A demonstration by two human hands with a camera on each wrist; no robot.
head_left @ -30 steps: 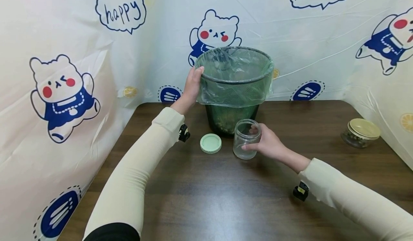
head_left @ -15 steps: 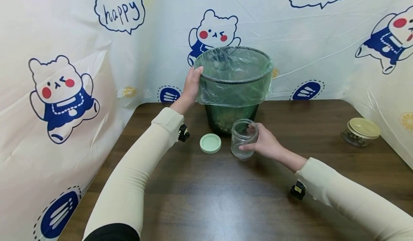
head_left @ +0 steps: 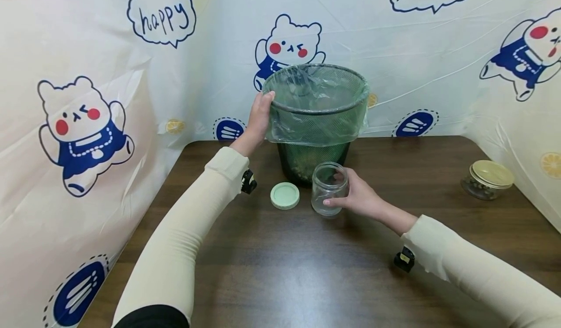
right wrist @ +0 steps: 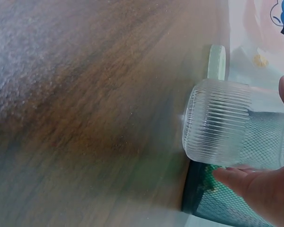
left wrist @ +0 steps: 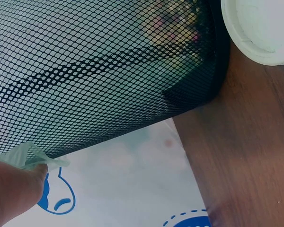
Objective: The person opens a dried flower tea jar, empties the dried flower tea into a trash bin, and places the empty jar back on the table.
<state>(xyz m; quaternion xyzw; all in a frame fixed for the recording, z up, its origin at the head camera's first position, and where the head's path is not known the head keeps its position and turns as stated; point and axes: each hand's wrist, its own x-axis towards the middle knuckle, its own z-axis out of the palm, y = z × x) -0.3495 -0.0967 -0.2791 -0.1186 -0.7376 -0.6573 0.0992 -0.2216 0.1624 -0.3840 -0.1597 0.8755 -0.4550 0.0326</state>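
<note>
Gripping a clear, round glass jar (head_left: 323, 187), the right hand (head_left: 358, 195) should squeeze evenly; left hand (head_left: 260, 116) clasps a round, black-mesh bin (head_left: 313, 153).

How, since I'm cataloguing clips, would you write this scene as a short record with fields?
Left hand: grips the bin near its top
Right hand: holds the jar, clear and open
Bin: mesh, lined with a bag
Lid: pale green, flat on the table, left of the jar
Second jar: capped, far right
</note>
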